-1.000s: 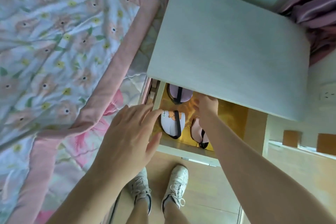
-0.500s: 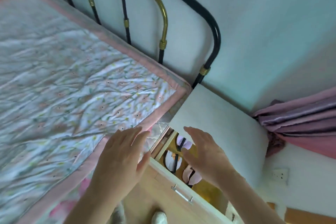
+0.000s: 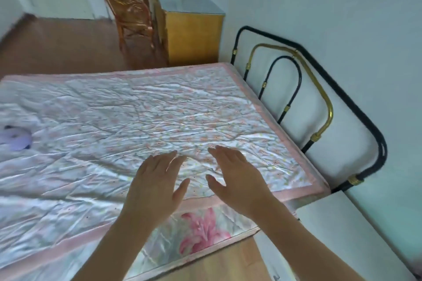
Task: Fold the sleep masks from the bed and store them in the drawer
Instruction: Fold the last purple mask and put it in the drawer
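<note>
My left hand (image 3: 157, 180) and my right hand (image 3: 237, 178) hover side by side over the near edge of the bed (image 3: 127, 116), palms down, fingers spread, holding nothing. The bed carries a wrinkled floral quilt with a pink border. A pale purple sleep mask (image 3: 14, 140) lies on the quilt at the far left, well away from both hands. The white nightstand (image 3: 356, 230) stands at the lower right; its drawer front (image 3: 274, 262) shows at the bottom edge and the drawer's inside is out of view.
A black and gold metal headboard (image 3: 319, 107) runs along the wall on the right. A wicker chair (image 3: 130, 13) and a yellow cabinet (image 3: 194, 34) stand beyond the bed. Wooden floor (image 3: 57, 45) lies behind the bed.
The view has swung up from the open drawer to the bed. Both hands have left the drawer and moved over the quilt. The masks in the drawer are no longer visible.
</note>
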